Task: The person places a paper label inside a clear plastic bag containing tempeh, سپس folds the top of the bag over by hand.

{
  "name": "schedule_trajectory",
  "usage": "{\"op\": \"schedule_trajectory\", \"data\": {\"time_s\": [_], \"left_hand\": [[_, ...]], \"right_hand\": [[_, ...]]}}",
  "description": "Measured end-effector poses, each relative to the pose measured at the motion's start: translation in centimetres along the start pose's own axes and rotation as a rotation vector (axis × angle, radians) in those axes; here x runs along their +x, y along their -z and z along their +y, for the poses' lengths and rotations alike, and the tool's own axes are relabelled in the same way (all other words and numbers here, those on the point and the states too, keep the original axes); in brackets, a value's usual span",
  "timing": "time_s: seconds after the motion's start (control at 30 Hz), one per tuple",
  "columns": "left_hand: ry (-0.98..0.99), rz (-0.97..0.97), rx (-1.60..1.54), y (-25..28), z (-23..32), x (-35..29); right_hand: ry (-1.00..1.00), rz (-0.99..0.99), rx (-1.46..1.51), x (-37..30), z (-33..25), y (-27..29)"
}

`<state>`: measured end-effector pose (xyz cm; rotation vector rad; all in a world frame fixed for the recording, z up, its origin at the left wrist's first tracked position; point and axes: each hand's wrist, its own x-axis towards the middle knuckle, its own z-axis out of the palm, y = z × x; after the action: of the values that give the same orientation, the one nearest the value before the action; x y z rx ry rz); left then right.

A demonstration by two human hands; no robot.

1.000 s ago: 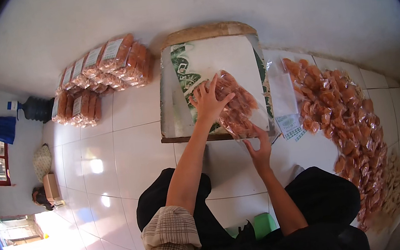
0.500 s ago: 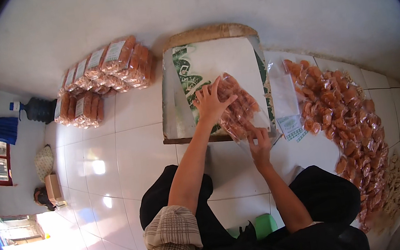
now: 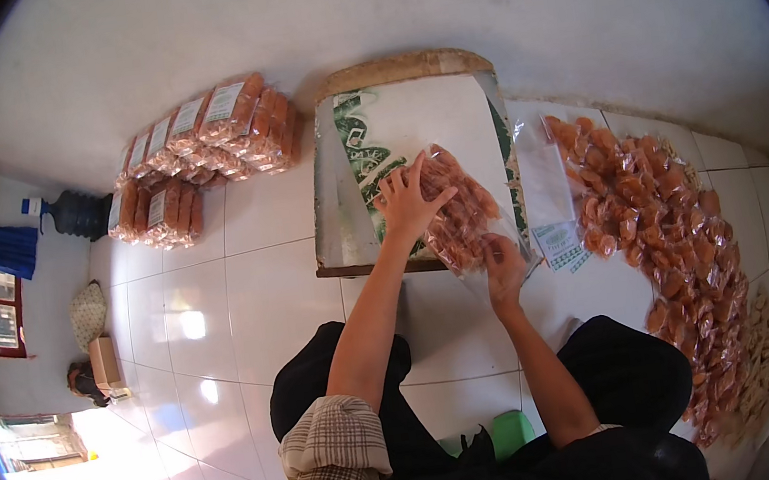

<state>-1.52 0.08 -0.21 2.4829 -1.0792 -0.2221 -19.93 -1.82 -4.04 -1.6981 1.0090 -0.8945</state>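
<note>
A clear plastic bag [image 3: 461,194] filled with orange-brown round pieces lies slanted on a low white-topped table [image 3: 445,110]. My left hand [image 3: 407,201] rests at the bag's left side, fingers spread and the thumb reaching over its edge. At the near end, where loose clear film extends past the contents, my right hand [image 3: 505,269] is closed on the bag with its fingers curled. The fingertips of that hand are partly hidden. Beside the table on the right are flat empty bags [image 3: 544,172] and green-and-white printed labels [image 3: 560,245].
A long heap of small packed orange-brown pieces [image 3: 656,226] covers the floor at right. Filled, labelled bags [image 3: 230,115] are stacked by the wall at left. Further left are a large water bottle [image 3: 79,215] and a cardboard box [image 3: 104,361]. Something green [image 3: 511,432] sits between my legs.
My right hand has turned slightly and its fingers have curled in at the bag's near end. The left hand stays nearly in place against the bag.
</note>
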Motion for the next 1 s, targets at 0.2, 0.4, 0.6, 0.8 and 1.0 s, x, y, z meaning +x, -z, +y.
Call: {"op": "schedule_trajectory", "data": {"time_s": [0.2, 0.4, 0.6, 0.8, 1.0], "left_hand": [[0.075, -0.067, 0.002, 0.6, 0.9, -0.3], [0.045, -0.118, -0.077, 0.9, 0.2, 0.1], [0.031, -0.079, -0.090, 0.7, 0.8, -0.3], [0.088, -0.042, -0.040, 0.1, 0.6, -0.3], [0.106, -0.056, -0.077, 0.0, 1.1, -0.2]], "right_hand": [[0.121, -0.089, -0.135, 1.2, -0.7, 0.0], [0.189, -0.038, -0.118, 2.2, -1.6, -0.4], [0.310, 0.087, -0.223, 2.3, -1.1, -0.5], [-0.047, 0.073, 0.240, 0.1, -0.3, 0.2], [0.105, -0.001, 0.135, -2.4, 1.2, 1.2]]}}
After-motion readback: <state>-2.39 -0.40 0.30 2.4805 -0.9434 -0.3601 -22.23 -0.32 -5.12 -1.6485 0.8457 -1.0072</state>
